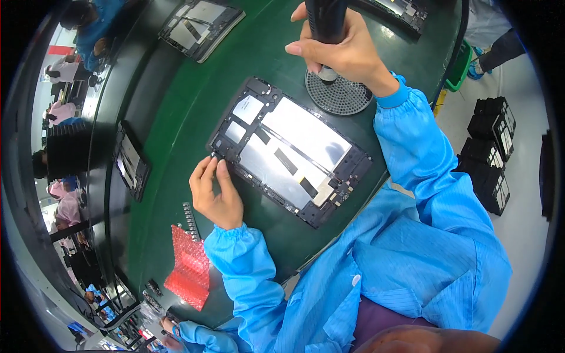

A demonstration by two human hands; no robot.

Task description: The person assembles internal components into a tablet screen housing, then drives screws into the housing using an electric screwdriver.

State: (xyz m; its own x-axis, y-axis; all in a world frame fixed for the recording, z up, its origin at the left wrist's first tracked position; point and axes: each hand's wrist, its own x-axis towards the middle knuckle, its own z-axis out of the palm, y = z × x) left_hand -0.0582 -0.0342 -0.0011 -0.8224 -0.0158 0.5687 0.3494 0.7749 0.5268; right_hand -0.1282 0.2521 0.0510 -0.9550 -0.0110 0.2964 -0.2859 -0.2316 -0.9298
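One dimpled tray (339, 101), contents indistinct; right fingers (312, 50) grip black tool (325, 20).

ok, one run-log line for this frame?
left hand: at edge of opened tablet | right hand: gripping black tool | round dotted disc: beside tablet

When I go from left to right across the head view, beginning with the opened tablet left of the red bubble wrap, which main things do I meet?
Left opened tablet → red bubble wrap → central opened tablet → black stacked units on the floor.
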